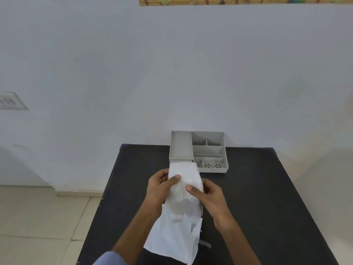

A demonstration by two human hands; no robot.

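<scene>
A white woven bag point(181, 217) with something bulky inside is held above the black table point(257, 197), its open end hanging toward me. My left hand point(160, 185) grips the bag's upper left side, thumb on the front. My right hand point(207, 195) grips the upper right side, thumb pressed on the front. What the bag holds is hidden by the cloth. Behind the bag stands a grey plastic organizer tray point(208, 150) with several compartments, all of them bare.
The table stands against a white wall point(172, 73). Tiled floor point(38, 217) lies to the left of the table. A switch plate point(11, 101) is on the wall at far left. A small grey strip point(205, 243) lies on the table by the bag's lower right.
</scene>
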